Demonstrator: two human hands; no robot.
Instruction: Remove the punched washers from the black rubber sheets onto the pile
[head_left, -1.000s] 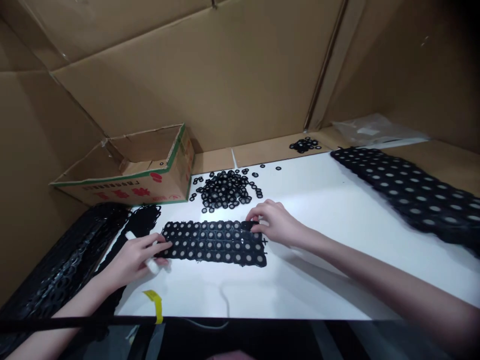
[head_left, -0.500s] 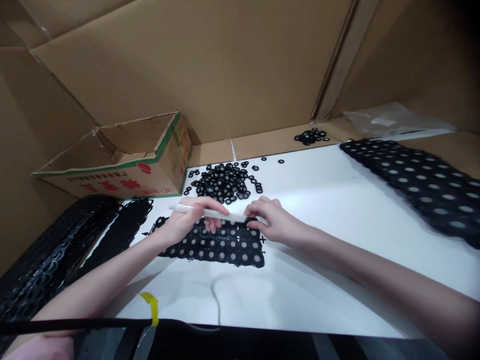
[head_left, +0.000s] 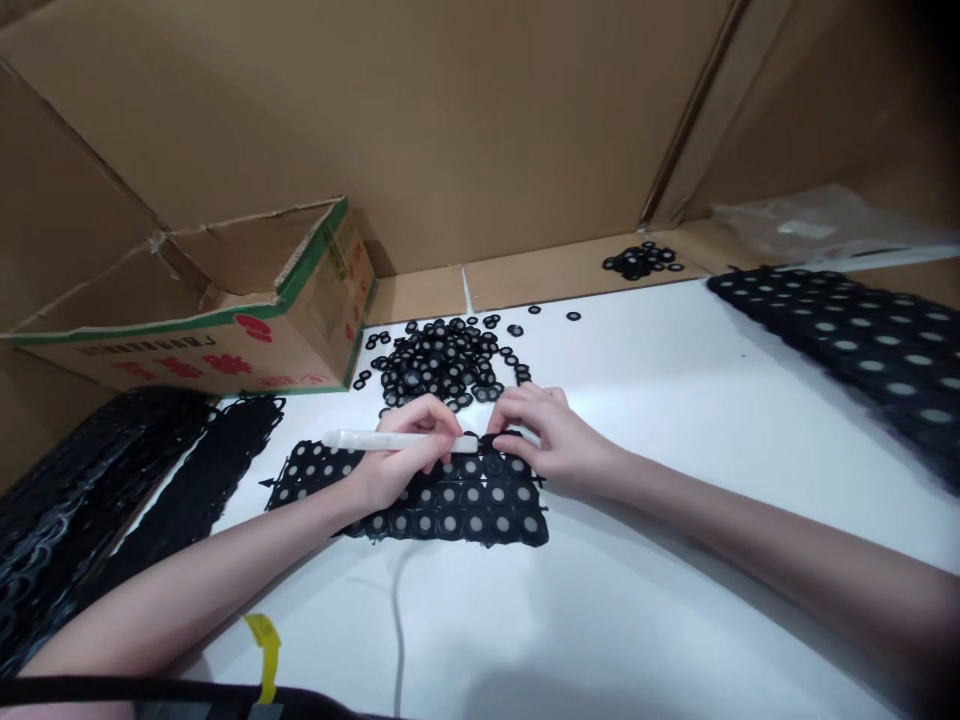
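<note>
A black sheet (head_left: 480,522) of joined rings with pale round centres lies flat on the white tabletop. In my left hand (head_left: 397,460), closed around it, is a white pen-like tool (head_left: 352,440) held nearly level over the sheet's far part. The tool's right tip meets the sheet's far edge beside my right fingertips. My right hand (head_left: 555,438) is closed in a pinch on the far right edge of the sheet, where a dark bit of it shows between thumb and fingers. Just beyond my hands is a pile of loose black rings (head_left: 439,358) with pale centres.
A cardboard box (head_left: 202,355) with green edging stands at back left. Stacked black sheets (head_left: 82,480) lie at left, another dotted sheet (head_left: 862,350) at right. A smaller ring pile (head_left: 641,262) and a clear plastic bag (head_left: 817,225) lie behind. Yellow tape (head_left: 266,655) marks a black cable.
My left hand has shifted slightly right and down along the sheet, its fingers now curled tighter on the tool. My right hand stays at the sheet's edge. The view has moved a little.
</note>
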